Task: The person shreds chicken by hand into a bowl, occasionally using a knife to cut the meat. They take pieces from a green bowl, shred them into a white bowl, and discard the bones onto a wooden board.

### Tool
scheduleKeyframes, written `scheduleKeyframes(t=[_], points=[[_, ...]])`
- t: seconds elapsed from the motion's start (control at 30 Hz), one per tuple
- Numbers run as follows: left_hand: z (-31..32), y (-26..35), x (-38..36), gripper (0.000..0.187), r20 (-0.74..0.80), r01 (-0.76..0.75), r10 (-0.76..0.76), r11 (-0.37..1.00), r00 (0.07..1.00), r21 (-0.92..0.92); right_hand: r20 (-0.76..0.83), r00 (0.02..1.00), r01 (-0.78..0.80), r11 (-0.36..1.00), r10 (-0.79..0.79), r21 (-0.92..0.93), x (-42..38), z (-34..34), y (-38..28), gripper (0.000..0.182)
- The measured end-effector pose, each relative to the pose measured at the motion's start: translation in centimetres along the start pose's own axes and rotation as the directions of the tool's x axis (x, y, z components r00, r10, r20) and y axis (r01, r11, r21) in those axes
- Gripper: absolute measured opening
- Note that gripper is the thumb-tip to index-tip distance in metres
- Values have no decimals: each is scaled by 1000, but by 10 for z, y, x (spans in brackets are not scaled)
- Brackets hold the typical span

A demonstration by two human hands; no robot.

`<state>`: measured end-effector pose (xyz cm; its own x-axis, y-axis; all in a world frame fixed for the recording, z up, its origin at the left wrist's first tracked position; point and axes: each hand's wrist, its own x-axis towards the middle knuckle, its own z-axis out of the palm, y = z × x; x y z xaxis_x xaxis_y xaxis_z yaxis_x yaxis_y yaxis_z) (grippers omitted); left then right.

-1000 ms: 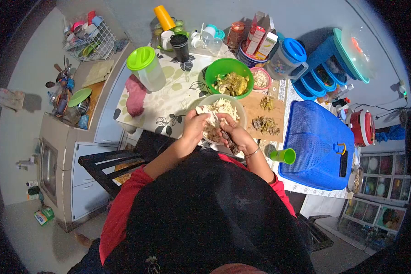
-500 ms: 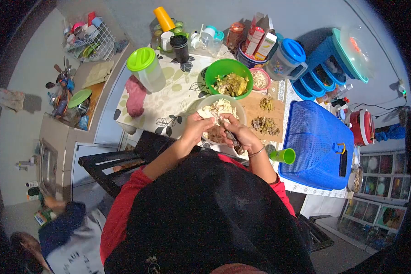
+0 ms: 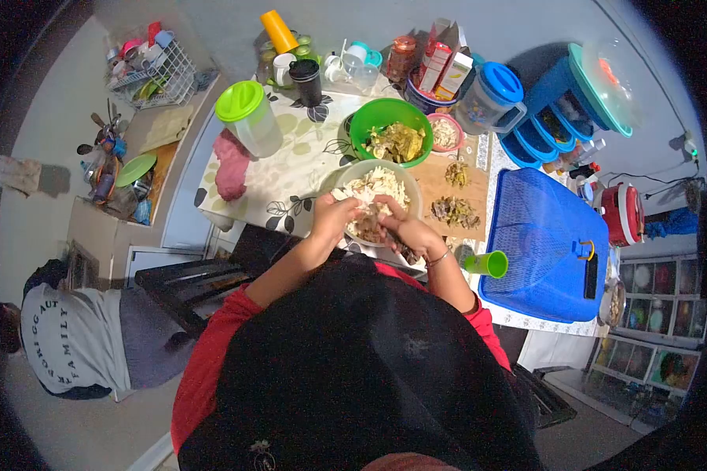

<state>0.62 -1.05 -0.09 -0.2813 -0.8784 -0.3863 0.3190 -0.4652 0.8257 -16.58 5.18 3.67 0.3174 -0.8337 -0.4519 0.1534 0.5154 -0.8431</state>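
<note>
Both my hands work over a whitish bowl (image 3: 412, 188) of pale shredded meat (image 3: 381, 182) that looks like chicken. My left hand (image 3: 335, 220) is closed at the bowl's left side, its fingers pinching a pale piece of the meat. My right hand (image 3: 413, 232) is curled over the bowl's right side, around a dark brownish piece of food (image 3: 407, 253) that shows below the palm. The fingertips of the two hands come close together. Just behind stands a green bowl (image 3: 360, 125) with yellowish chicken pieces (image 3: 401, 143).
Right of the bowl, a brown board (image 3: 440, 179) bears two food piles. Beyond are a pink bowl (image 3: 457, 135), a green cup (image 3: 491, 264) and a blue mesh cover (image 3: 526, 243). A lidded pitcher (image 3: 251, 125) and pink cloth (image 3: 230, 166) stand left. Another person (image 3: 75, 337) is at the left.
My right hand has turned slightly, and less of the dark piece shows. My left hand stays nearly in place. The other person has moved up toward the sink, back now in view.
</note>
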Motion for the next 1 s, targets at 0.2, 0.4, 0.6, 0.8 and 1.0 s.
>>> scheduleKeyframes(t=[0.2, 0.4, 0.6, 0.8, 1.0], points=[[1, -2, -1, 24, 29, -8, 8, 1000, 1000, -3, 80, 995, 46, 992, -56, 117, -2, -4, 1, 29], [6, 6, -4, 23, -44, 57, -57, 998, 997, 14, -46, 999, -13, 999, 15, 45, 0, -11, 4, 30], [1, -3, 8, 17, -38, 45, -45, 999, 998, 1, 9, 999, 46, 987, -48, 155, -4, -4, 3, 30], [-7, -8, 12, 18, 24, 84, -86, 994, 996, 67, -51, 998, 41, 999, -39, 29, 7, -6, 12, 29], [-2, -1, 1, 21, 8, 113, -113, 993, 994, -23, 55, 998, 34, 999, -34, 5, 8, -8, 14, 28]])
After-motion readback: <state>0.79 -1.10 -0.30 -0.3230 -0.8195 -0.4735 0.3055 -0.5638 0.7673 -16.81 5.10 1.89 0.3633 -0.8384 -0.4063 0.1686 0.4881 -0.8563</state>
